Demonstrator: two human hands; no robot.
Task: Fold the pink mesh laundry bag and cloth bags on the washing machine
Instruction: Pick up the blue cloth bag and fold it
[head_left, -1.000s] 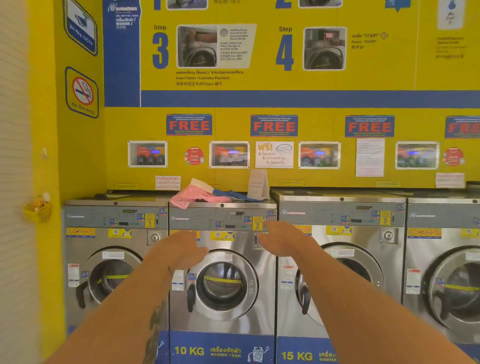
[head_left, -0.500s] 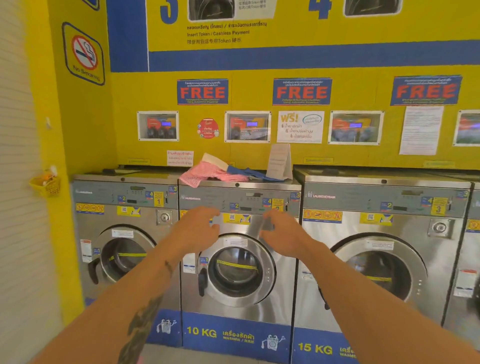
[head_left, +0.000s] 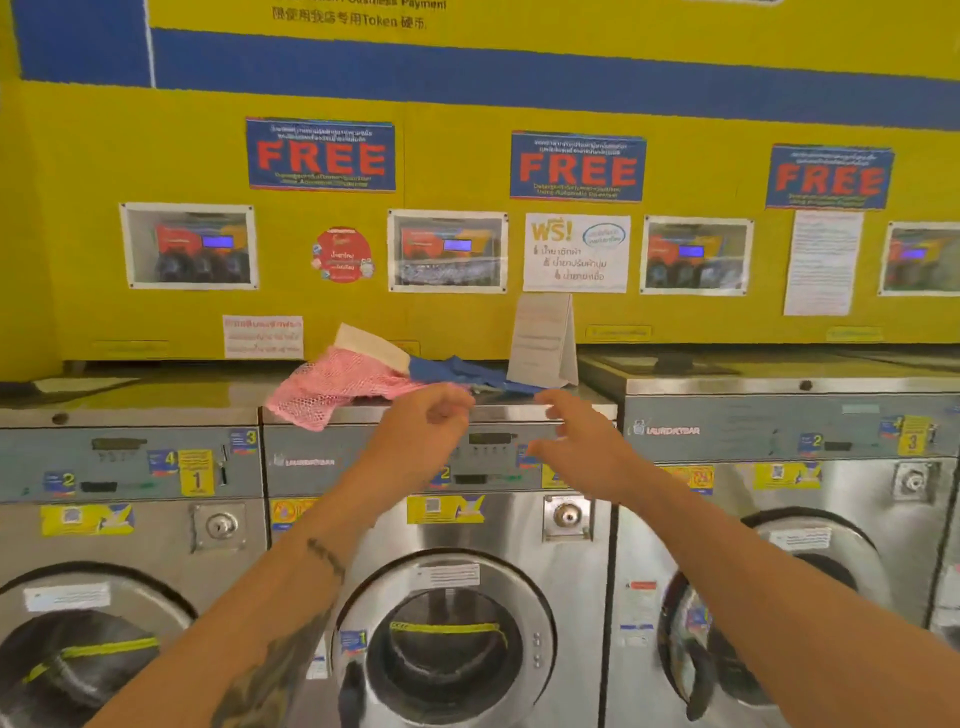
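A crumpled pink mesh laundry bag (head_left: 340, 383) lies on top of the middle washing machine (head_left: 566, 410), one corner hanging over the front edge. A cream cloth bag (head_left: 370, 345) rests on it, and a blue cloth bag (head_left: 462, 371) lies to its right. My left hand (head_left: 426, 421) hovers at the machine's front edge, just right of the pink bag, fingers curled and empty. My right hand (head_left: 576, 441) is beside it with fingers spread, below the blue bag's near edge. Neither hand holds anything.
A folded white paper sign (head_left: 543, 340) stands on the machine right behind the blue bag. Steel washers (head_left: 130, 410) flank the middle one on both sides. The yellow wall with posters rises directly behind the machine tops.
I have come closer to the machines. Both hands rose from the control panel level up to the top front edge, near the bags.
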